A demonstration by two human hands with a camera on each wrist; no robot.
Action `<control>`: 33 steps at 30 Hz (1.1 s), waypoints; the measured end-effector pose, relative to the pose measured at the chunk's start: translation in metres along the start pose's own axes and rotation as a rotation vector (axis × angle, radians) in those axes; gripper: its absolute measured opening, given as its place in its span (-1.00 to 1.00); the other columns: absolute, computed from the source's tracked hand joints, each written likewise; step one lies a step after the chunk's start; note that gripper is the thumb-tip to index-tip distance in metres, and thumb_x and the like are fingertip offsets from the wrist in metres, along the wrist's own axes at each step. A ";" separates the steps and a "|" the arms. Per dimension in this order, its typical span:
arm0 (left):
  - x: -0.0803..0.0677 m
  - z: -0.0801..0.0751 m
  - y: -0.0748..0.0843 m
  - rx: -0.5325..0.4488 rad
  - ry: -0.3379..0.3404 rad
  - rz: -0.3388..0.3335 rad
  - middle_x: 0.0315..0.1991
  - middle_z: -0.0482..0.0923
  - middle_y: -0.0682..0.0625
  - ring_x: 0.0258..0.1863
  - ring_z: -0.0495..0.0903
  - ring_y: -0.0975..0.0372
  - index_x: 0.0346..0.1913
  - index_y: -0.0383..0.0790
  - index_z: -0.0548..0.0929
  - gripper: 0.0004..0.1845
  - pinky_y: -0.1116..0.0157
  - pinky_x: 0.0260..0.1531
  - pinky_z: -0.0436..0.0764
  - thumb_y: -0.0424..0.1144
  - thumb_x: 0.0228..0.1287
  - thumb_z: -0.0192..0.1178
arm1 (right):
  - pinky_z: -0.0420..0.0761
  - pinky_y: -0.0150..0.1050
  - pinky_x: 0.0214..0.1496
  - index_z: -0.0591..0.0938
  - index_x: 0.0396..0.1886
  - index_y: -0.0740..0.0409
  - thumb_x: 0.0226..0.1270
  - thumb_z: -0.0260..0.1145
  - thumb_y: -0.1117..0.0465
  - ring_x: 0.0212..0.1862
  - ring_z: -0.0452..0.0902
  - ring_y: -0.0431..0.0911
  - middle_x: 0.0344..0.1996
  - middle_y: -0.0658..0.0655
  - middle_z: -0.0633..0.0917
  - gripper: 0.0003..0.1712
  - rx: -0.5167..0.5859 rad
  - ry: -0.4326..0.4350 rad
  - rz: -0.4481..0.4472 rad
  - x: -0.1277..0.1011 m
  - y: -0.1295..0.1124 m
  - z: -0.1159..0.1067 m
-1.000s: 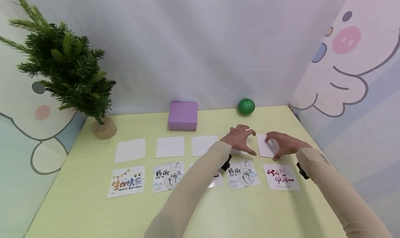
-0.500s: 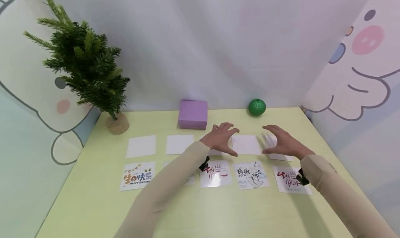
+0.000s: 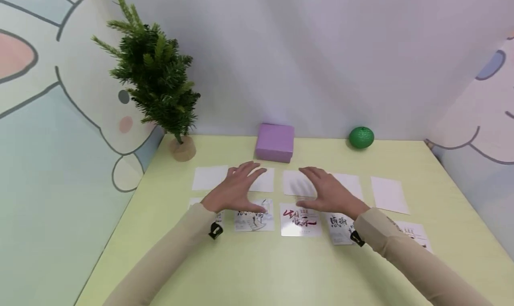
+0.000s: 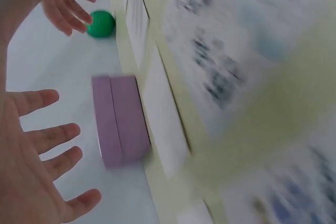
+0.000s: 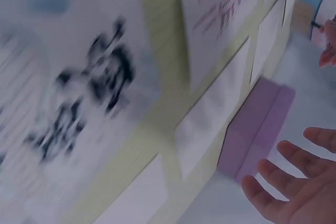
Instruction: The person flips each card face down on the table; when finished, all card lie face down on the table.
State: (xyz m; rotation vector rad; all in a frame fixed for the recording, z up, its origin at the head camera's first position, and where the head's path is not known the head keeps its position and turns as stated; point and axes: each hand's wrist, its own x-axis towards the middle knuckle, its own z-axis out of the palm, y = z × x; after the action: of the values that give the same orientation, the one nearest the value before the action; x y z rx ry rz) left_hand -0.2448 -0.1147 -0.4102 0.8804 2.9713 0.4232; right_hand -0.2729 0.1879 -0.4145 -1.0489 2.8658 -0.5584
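Head: a white card with red lettering lies between and below the empty, spread left hand and right hand, both shifted leftward since earlier. Left wrist: purple box beyond that hand. Right wrist: likewise.

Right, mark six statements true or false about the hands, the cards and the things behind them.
1. The box stands between the tree and the ball. True.
2. The right hand grips a card. False: the right hand holds nothing.
3. The left hand holds nothing. True.
4. The plain cards lie in the front row. False: the plain cards form the back row, nearer the box.
5. A red-printed card lies in the front row. True.
6. The ball sits on top of the box. False: it stands apart, to the right of the box.
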 end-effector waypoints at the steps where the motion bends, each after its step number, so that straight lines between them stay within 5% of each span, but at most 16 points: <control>1: -0.015 -0.002 -0.006 0.006 0.011 -0.020 0.47 0.14 -0.10 0.50 0.04 0.01 0.47 0.02 0.16 0.19 -0.16 0.24 0.21 0.46 -0.25 0.36 | 0.36 0.21 0.28 0.23 0.45 0.13 -0.02 0.45 -0.30 0.31 0.35 0.23 0.35 0.30 0.36 0.13 -0.007 -0.012 -0.032 0.006 -0.010 0.006; 7: -0.081 -0.002 -0.034 0.017 0.031 -0.112 0.44 0.20 -0.14 0.47 0.09 -0.02 0.44 -0.01 0.23 0.15 -0.17 0.13 0.27 0.40 -0.27 0.41 | 0.38 0.15 0.27 0.24 0.45 0.13 -0.02 0.43 -0.32 0.34 0.33 0.15 0.36 0.23 0.36 0.13 -0.045 -0.070 -0.171 0.040 -0.062 0.033; 18: -0.150 0.007 -0.071 -0.028 -0.039 -0.307 0.37 0.32 -0.12 0.37 0.26 -0.02 0.41 -0.11 0.28 0.02 -0.09 0.11 0.35 0.23 -0.13 0.45 | 0.41 0.10 0.27 0.29 0.42 0.16 -0.03 0.34 -0.45 0.29 0.37 0.07 0.27 0.17 0.47 0.15 -0.187 -0.234 -0.286 0.097 -0.153 0.095; 22: -0.152 0.011 -0.075 -0.024 -0.013 -0.303 0.34 0.36 -0.13 0.34 0.31 -0.02 0.38 -0.16 0.33 -0.07 -0.06 0.09 0.37 0.14 -0.05 0.45 | 0.42 0.07 0.26 0.29 0.42 0.17 -0.05 0.35 -0.45 0.23 0.40 0.07 0.19 0.18 0.52 0.17 -0.247 -0.250 -0.262 0.101 -0.167 0.102; 33: -0.152 0.012 -0.075 -0.026 0.008 -0.334 0.30 0.39 -0.12 0.29 0.35 0.02 0.35 -0.18 0.35 -0.10 -0.03 0.05 0.39 0.13 -0.03 0.44 | 0.42 -0.10 0.07 0.33 0.39 0.19 -0.16 0.43 -0.43 0.01 0.33 0.00 0.00 0.18 0.43 0.20 -0.152 -0.245 -0.185 0.111 -0.174 0.111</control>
State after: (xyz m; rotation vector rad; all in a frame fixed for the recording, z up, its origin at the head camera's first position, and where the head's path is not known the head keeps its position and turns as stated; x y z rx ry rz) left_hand -0.1556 -0.2538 -0.4514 0.3671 3.0280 0.4493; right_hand -0.2338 -0.0401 -0.4486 -1.3132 2.6470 -0.2019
